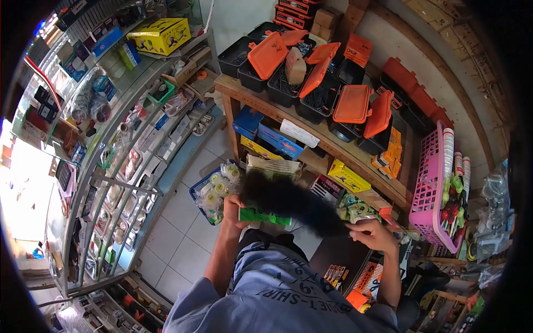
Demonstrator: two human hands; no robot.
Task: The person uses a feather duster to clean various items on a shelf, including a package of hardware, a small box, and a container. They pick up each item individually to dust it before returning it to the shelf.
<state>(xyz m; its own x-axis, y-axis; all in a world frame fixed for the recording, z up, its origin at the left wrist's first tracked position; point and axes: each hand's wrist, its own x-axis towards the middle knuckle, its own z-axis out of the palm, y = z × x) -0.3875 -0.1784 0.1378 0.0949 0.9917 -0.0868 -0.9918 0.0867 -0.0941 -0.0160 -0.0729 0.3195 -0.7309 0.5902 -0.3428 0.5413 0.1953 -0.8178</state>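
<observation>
My left hand (233, 212) is closed on the edge of a green packet (265, 215) in front of my body. On the right, my right hand (373, 235) pinches the end of a black fluffy duster (297, 202). The duster stretches leftward over the green packet and covers part of it. Just beyond my left hand, a blue basket (195, 194) holds clear-wrapped rolls (217, 187). Behind the duster lies a pale bundle (272, 165) under the wooden bench.
A wooden bench (333, 149) carries black bins with orange lids (351, 103). At right stands a pink basket (430, 194) of tubes. Glass shelving (125, 183) lines the left side. A yellow box (348, 175) sits on the lower shelf, above tiled floor (166, 242).
</observation>
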